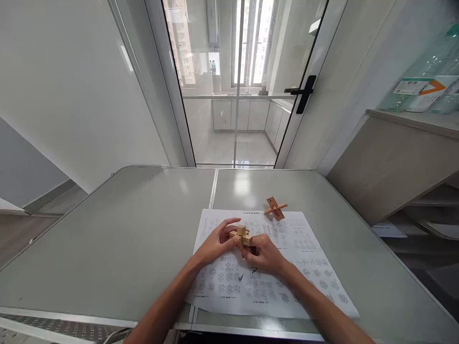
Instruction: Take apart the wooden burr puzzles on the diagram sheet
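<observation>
A small wooden interlocking puzzle (242,235), made of light crossed blocks, sits between my two hands just above a printed paper sheet (308,267). My left hand (215,242) grips its left side with the fingers curled round the blocks. My right hand (263,253) holds its right side from below and behind. A second, smaller wooden piece (274,208), a flat slotted block with a thin stick through it, lies on the sheet's far edge, apart from both hands.
The grey folding table (125,239) has a seam down its middle. A glass sliding door stands beyond the far edge. A beige counter (405,148) with a boxed item (419,91) is on the right.
</observation>
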### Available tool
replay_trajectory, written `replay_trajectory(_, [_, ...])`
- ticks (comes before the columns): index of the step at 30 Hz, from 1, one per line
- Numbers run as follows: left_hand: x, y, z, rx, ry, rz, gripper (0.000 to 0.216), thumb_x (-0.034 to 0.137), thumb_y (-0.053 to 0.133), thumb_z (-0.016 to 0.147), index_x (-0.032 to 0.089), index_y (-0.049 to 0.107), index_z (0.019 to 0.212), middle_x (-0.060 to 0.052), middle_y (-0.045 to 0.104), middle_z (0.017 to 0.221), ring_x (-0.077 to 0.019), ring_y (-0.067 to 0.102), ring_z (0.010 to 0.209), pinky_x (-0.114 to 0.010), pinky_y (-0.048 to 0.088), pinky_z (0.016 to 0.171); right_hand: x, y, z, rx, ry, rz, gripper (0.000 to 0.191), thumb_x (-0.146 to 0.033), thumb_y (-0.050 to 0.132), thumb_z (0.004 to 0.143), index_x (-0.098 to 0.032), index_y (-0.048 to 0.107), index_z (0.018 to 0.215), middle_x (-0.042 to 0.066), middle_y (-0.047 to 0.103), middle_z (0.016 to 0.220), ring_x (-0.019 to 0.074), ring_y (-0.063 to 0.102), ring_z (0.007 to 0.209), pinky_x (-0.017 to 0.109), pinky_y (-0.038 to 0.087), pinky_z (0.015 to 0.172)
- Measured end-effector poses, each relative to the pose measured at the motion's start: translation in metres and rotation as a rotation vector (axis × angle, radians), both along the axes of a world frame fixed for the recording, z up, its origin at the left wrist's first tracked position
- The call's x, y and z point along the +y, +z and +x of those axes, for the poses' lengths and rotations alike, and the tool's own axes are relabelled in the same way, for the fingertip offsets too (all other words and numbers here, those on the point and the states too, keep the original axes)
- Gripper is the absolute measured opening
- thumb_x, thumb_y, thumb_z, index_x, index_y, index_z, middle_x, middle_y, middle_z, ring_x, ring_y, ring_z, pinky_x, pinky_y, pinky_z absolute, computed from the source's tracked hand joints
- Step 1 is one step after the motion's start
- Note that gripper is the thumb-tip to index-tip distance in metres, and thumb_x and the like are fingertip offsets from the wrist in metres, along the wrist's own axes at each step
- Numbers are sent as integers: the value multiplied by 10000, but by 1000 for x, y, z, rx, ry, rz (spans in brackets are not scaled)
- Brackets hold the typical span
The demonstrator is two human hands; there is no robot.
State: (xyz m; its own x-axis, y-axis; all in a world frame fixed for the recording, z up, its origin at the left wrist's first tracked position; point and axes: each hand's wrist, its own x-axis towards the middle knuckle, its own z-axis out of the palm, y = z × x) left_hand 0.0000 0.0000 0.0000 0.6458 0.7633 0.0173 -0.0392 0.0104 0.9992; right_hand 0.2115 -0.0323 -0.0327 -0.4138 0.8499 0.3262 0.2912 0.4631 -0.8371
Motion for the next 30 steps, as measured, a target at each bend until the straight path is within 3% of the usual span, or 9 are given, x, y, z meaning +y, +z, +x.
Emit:
replay_trajectory(6, [4,-5,0,-38,99,-31,771,547,837,810,256,527,1452,-132,693,1304,-286,682,1189,-446,528,1041,1,-3,0,4,-51,-17,232,-219,573,918,-197,605,689,-39,539,585,111,432,518,251,337,539])
replay_trajectory(11, [7,-8,1,-46,217,-22,748,481,882,765,242,565,1400,-125,684,1290,-288,669,1201,-431,531,1038,2,-1,0,22,-152,-75,342,-345,577,1000,-214,523,689,-48,540,564,117,446,514,257,340,550])
replay_trajectory(18, [7,-10,2,65,263,44,741,384,916,732,244,584,1379,-108,681,1273,-271,642,1223,-440,486,1086,3,-1,2,92,-201,-121,243,-431,553,1046,-233,581,908,-57,587,577,134,500,511,258,354,542])
replay_trajectory(30, [10,-16,1,83,285,-10,669,503,856,793,206,619,1343,-109,720,1190,-253,698,1054,-383,549,930,3,6,2,48,-179,-88,283,-448,538,1049,-204,648,958,-43,589,587,132,522,520,261,401,557])
